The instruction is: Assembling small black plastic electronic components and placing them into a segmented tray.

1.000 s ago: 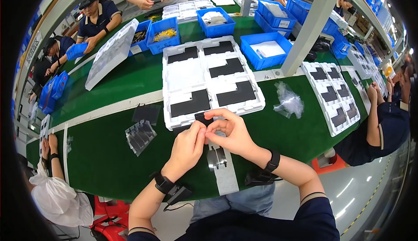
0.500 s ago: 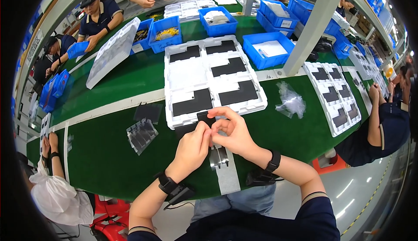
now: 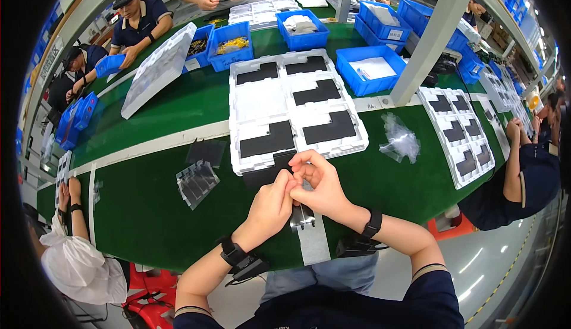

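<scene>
My left hand (image 3: pixel 269 205) and my right hand (image 3: pixel 324 191) meet fingertip to fingertip in front of me. Both are closed in a pinch, and whatever sits between the fingertips is too small or hidden to make out. Under and just beyond them lies a flat black L-shaped piece (image 3: pixel 260 177), partly covered by my hands, against the near edge of a white plastic tray (image 3: pixel 360 144). Below my hands, a shiny clear and dark film strip (image 3: pixel 302 217) rests on a pale strip (image 3: pixel 313 248) of the green table. Other black L-shaped pieces (image 3: pixel 329 128) fill most tray pockets.
To the left lie clear film sheets (image 3: pixel 197 184); to the right, a crumpled clear plastic heap (image 3: pixel 399 138). Another white tray (image 3: pixel 458 171) stands farther right. Blue bins (image 3: pixel 370 70) line the back, near a slanted metal post (image 3: pixel 433 37). Co-workers sit and stand around the table.
My hands stay pinched together with only slight finger movement, while the whole view shifts a little. At the back, a person's hands now hold a white tray-like stack.
</scene>
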`<state>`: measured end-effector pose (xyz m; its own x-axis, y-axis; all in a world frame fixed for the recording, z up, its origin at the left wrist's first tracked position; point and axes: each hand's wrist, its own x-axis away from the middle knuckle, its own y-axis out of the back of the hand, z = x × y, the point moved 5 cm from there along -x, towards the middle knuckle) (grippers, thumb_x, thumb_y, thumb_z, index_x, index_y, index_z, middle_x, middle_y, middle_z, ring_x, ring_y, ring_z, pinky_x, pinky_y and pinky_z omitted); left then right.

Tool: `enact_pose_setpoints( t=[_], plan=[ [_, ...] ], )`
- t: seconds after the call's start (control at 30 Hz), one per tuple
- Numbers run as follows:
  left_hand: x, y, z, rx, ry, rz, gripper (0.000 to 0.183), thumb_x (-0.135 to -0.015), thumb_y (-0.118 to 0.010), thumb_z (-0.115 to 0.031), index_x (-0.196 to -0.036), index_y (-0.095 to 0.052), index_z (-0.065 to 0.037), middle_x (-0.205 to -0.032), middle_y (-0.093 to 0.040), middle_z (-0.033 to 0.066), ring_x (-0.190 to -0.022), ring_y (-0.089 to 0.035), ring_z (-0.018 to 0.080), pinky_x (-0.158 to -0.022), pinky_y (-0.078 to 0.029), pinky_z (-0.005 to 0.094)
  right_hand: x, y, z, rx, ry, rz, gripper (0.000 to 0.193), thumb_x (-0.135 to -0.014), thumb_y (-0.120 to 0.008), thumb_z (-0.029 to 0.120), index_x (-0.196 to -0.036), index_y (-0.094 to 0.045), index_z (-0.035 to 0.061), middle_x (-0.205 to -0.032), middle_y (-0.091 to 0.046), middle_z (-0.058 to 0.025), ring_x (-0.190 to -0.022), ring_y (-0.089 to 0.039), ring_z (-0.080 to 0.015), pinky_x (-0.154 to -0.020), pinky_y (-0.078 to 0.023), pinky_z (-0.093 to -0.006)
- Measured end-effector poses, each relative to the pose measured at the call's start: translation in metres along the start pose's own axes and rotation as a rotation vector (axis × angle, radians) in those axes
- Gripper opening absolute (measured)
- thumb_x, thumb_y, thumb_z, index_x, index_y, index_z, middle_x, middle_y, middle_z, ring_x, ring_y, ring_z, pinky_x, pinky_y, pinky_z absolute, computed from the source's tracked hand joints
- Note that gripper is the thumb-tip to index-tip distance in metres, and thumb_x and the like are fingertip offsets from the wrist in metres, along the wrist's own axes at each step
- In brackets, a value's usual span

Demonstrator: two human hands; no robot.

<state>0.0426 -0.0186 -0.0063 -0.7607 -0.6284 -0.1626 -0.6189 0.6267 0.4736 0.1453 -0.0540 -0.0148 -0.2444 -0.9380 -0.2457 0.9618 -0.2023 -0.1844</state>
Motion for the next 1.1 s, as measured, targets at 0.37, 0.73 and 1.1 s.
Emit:
enact_pose_setpoints(
  t=[0.37,0.73,1.1],
  plan=[
    [0.0,0.0,-0.003,0.028,-0.002,-0.05,0.011,-0.091,-0.043,-0.01,-0.086,-0.043,0.0,-0.065,-0.057,0.0161,-0.061,-0.062,0.0312,-0.053,-0.045,0.0333,0.002,-0.002,0.002,0.08,0.08,-0.039,0.028,-0.069,-0.058,-0.004,-0.096,-0.052,0.0009,-0.077,-0.048,-0.0011,-0.066,-0.046,-0.0041,-0.06,-0.04,-0.0181],
    [-0.001,0.0,-0.003,0.033,-0.048,-0.072,0.009,-0.09,-0.044,-0.009,-0.086,-0.044,0.0,-0.066,-0.056,0.0192,-0.061,-0.058,0.0363,-0.051,-0.043,0.0376,0.001,-0.001,0.013,0.171,0.165,-0.027,0.029,-0.068,-0.056,-0.005,-0.096,-0.052,0.0004,-0.079,-0.047,-0.0021,-0.068,-0.047,-0.0045,-0.059,-0.041,-0.0184],
    [0.002,0.001,-0.006,0.008,-0.046,-0.076,0.009,-0.089,-0.044,-0.007,-0.083,-0.044,0.0,-0.069,-0.057,0.0185,-0.065,-0.059,0.0366,-0.054,-0.044,0.037,0.005,-0.006,0.014,0.12,0.171,-0.054,0.038,-0.068,-0.055,-0.006,-0.104,-0.048,0.0018,-0.075,-0.043,-0.0011,-0.065,-0.043,-0.0047,-0.057,-0.038,-0.0182]
  ],
)
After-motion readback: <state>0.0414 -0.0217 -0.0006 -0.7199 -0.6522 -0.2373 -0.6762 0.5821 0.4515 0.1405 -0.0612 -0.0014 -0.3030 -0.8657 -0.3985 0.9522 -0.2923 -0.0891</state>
